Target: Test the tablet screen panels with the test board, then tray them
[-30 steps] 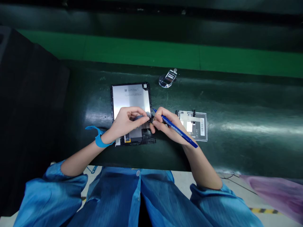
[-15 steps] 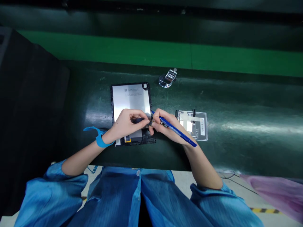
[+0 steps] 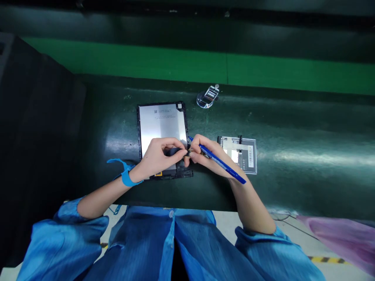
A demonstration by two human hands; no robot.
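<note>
A tablet screen assembly (image 3: 162,121), with a silvery back and black frame, lies on the dark green bench. Over its lower right part, my left hand (image 3: 159,156) is closed in a pinch on a small dark part (image 3: 175,151), mostly covered by the fingers. Fingertip to fingertip with it, my right hand (image 3: 205,154) also pinches at this part, whose exact kind I cannot make out. A blue pen (image 3: 224,166) is tucked in my right hand, its rear end slanting back over the wrist. A blue strap (image 3: 127,177) circles my left wrist.
Right of my hands lies a flat electronic unit (image 3: 249,156) with a label and tape. A shiny metal tally counter (image 3: 209,96) on a round base stands behind. A dark box-like block (image 3: 38,136) borders the left side; pink fabric (image 3: 342,238) shows at lower right.
My left hand has shifted slightly right and toward me, along with the pinched part. The pen in my right hand has tipped a little. The tablet screen assembly and counter stay put.
</note>
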